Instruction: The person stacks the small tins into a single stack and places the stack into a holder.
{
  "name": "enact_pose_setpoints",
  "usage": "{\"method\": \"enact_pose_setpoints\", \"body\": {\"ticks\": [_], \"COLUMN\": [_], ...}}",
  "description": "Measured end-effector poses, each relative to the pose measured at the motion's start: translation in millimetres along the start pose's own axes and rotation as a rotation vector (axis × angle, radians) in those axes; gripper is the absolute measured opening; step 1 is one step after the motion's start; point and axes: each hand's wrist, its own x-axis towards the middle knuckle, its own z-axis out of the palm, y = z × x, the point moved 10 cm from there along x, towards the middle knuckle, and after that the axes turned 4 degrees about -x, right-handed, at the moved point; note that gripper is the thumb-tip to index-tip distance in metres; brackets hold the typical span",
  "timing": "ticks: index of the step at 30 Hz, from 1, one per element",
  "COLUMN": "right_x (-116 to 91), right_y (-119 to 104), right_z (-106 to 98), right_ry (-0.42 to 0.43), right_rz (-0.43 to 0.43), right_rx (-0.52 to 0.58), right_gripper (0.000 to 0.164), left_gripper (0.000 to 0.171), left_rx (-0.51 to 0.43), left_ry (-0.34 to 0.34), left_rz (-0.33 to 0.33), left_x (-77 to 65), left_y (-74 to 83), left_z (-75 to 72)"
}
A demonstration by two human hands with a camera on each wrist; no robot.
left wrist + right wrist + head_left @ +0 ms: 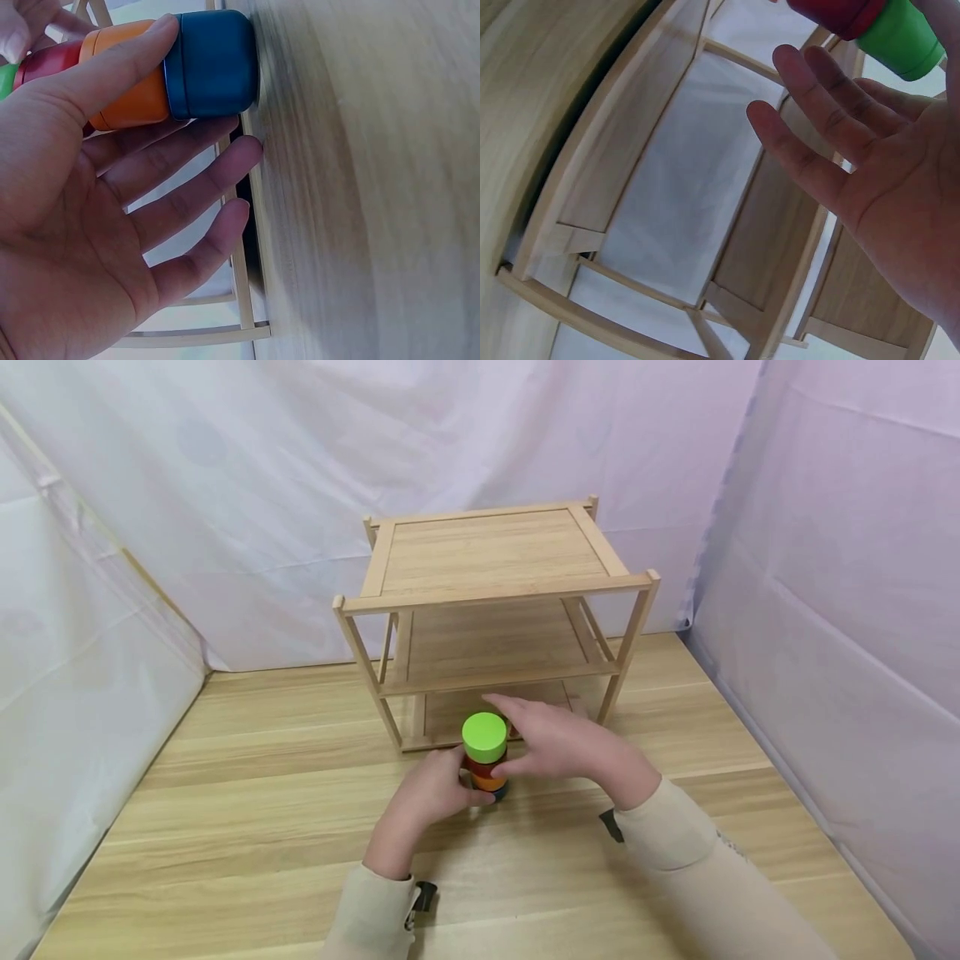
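A stack of small round canisters stands upright on the wooden table in front of the rack. From the top they are a green canister (pixel 484 735), a red canister (pixel 840 13), an orange canister (pixel 129 75) and a blue canister (pixel 217 64). My left hand (pixel 431 789) holds the lower stack between its thumb and forefinger, the thumb across the orange canister up to the blue one. In the left wrist view its other fingers are spread. My right hand (pixel 555 739) is at the stack's right side with extended fingers, its thumb near the red canister.
A three-tier wooden rack (pixel 495 585) stands just behind the stack, its lowest shelf close to both hands. The wood-grain table (pixel 262 827) stretches to either side. White cloth (pixel 262 485) hangs behind and along both sides.
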Motion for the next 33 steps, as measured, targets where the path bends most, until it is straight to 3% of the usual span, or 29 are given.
{"method": "enact_pose_setpoints", "body": {"ticks": [9, 19, 26, 33], "right_x": [1.4, 6.2, 8.7, 9.2], "right_y": [9.8, 27.9, 29.6, 27.4], "right_z": [9.2, 37.4, 59.9, 67.3], "right_ry": [-0.004, -0.058, -0.089, -0.094], "right_rz": [-0.025, 0.0, -0.016, -0.017], "right_rx": [0.091, 0.144, 0.233, 0.206], "right_gripper": [0.097, 0.059, 0.062, 0.053], "left_gripper": [0.05, 0.047, 0.049, 0.049], "left_rx": [-0.004, -0.026, -0.016, -0.026], "left_ry": [-0.005, -0.007, -0.009, -0.014], "left_rz": [0.008, 0.006, 0.0, 0.017], "left_x": [0.1, -0.5, -0.1, 0.1], "left_y": [1.1, 1.5, 1.5, 3.3], "left_z": [0.4, 0.0, 0.8, 1.4]}}
